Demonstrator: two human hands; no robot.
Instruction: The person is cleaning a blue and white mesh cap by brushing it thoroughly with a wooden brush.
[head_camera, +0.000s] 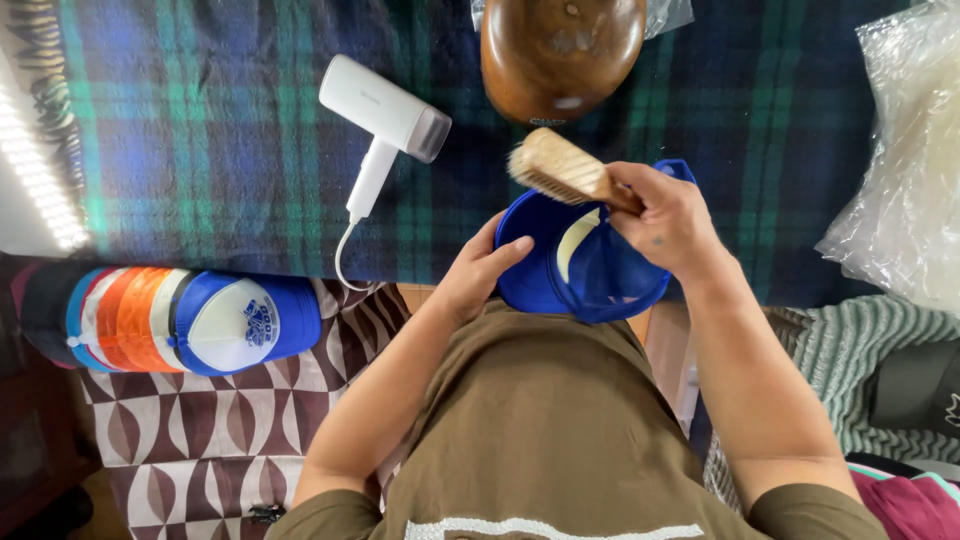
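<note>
Right hand (668, 222) is closed on the handle of a wooden bristle brush (560, 168), held over a blue mesh-backed cap (585, 265) just past centre frame. Left hand (478, 268) grips the cap's rim at its 9 o'clock, fingers curled.

Cap overhangs the near edge of the blue-green plaid blanket (200, 140). Open blanket at 10 o'clock, past a white handheld steamer (385, 125). Brown wooden hat block (560, 50) at 12, close. Clear plastic bags (905, 170) at 3. Stack of caps (170, 318) at 8, on patterned cloth.
</note>
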